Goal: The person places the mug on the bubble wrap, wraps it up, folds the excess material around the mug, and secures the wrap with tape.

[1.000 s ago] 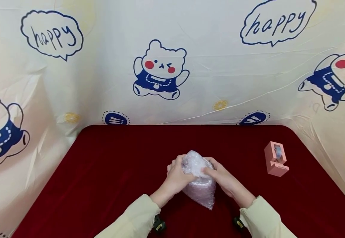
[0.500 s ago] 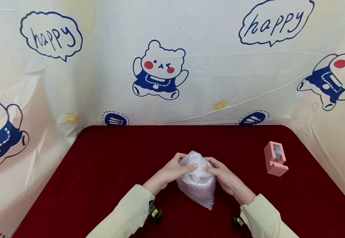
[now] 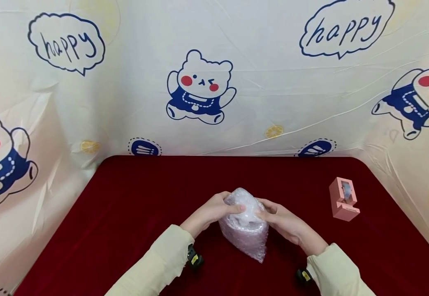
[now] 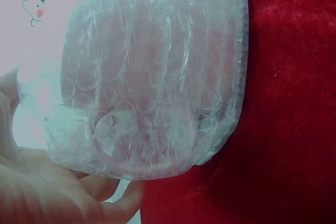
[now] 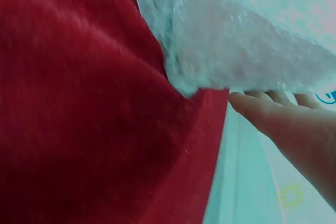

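A bubble-wrapped bundle (image 3: 244, 234) is between both hands near the middle of the table, its loose pointed end toward the person. My left hand (image 3: 211, 210) grips its left side, thumb laid over the top and fingers around the far edge. On the opposite side my right hand (image 3: 286, 224) holds the bundle, thumb on top near the folded wrap. Through the clear bubble wrap (image 4: 152, 51) in the left wrist view, a pale ring-like outline shows; what is wrapped cannot be made out. The right wrist view has fingers (image 5: 262, 109) under the bundle's edge.
A pink tape dispenser (image 3: 344, 199) with a roll of tape stands at the right of the table. Dark red cloth (image 3: 144, 197) covers the tabletop. A white printed curtain (image 3: 266, 102) rises behind it and along both sides.
My left hand has shifted outward to the left, its thumb moving up onto the top of the bundle. My right hand has moved slightly right. The bundle stays in nearly the same place.
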The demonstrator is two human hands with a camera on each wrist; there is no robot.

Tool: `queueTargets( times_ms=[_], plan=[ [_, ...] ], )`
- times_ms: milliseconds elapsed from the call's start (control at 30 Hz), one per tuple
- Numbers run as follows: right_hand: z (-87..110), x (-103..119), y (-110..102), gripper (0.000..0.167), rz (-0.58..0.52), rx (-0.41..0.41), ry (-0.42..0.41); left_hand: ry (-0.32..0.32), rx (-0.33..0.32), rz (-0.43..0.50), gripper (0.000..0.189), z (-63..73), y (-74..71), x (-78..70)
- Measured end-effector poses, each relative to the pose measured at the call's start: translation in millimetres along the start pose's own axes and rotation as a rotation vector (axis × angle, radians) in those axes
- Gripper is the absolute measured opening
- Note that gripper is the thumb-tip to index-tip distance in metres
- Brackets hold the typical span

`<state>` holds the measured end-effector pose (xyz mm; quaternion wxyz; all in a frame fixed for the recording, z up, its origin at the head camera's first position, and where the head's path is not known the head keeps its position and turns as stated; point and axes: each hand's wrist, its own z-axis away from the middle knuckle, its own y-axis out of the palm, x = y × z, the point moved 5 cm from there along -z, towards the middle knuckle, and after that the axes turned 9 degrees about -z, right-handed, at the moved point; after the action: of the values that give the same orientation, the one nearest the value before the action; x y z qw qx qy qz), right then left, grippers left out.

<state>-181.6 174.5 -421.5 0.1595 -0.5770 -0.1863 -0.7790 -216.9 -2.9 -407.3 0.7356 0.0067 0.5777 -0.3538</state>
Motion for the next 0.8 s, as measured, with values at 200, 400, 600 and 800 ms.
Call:
queueTargets(
  times_ms=[200,400,600,800],
  plan=[
    [-1.5,2.0,0.9,0.072,0.043,-0.035,0.028,0.0,-0.01,0.012,0.051,-0.7,0.7,-0.1],
    [-2.3,-2.6,-0.2,0.066,0.006,-0.127,0.024,-0.01,-0.026,0.012,0.049,-2.4,4.6,2.0],
    [-2.3,-5.1,-1.6,0.061,-0.014,-0.21,0.011,-0.025,-0.045,0.017,0.05,-2.1,7.6,0.0],
    [-2.2,-2.5,0.2,0.055,-0.007,-0.295,-0.015,-0.02,-0.068,0.02,0.047,-1.3,9.9,-4.2]
  ],
)
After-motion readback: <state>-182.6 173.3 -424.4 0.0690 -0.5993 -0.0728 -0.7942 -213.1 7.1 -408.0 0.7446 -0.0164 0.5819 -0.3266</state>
